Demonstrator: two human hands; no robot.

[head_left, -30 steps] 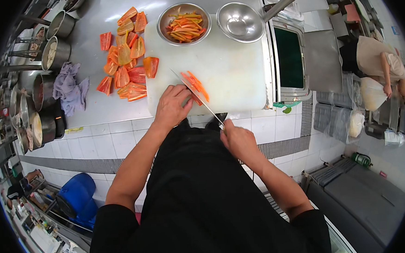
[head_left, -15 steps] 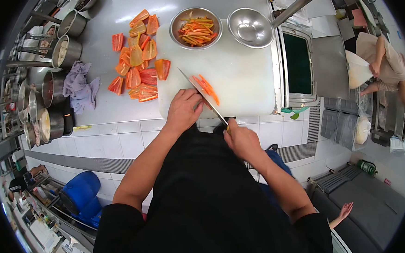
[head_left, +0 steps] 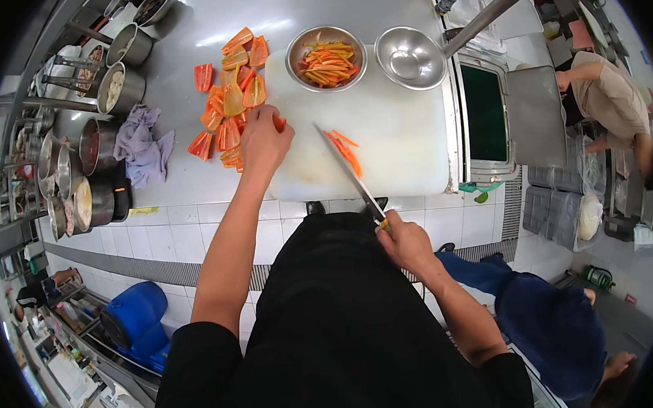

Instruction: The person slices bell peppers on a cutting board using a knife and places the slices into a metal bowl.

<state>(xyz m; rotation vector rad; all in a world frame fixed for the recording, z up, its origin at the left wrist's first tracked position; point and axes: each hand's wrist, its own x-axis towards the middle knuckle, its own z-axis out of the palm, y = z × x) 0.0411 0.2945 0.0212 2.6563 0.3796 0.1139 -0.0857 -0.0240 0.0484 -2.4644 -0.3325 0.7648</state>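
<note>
My left hand [head_left: 265, 142] is at the left edge of the white cutting board [head_left: 409, 143], its fingers closed on a red pepper piece [head_left: 280, 123]. Beside it, a pile of seeded red and orange pepper pieces [head_left: 232, 97] lies on the steel table. My right hand [head_left: 406, 242] grips the handle of a kitchen knife [head_left: 353, 174] at the near side of the board. The blade slants up and left, alongside a few thin pepper strips [head_left: 346, 152]. At the board's far edge, a steel bowl [head_left: 297, 50] contains many pepper strips.
A second steel bowl [head_left: 409, 57] stands right of the filled one. Far left are a crumpled purple cloth [head_left: 143, 144] and several steel pots [head_left: 121, 89]. One person [head_left: 612, 104] stands at the far right; another in dark blue [head_left: 551, 325] is behind me at right.
My left hand has left the strips and moved up-left to the pepper pile, closing on a piece. The knife has drawn slightly back. A person in dark blue has come into view at lower right.
</note>
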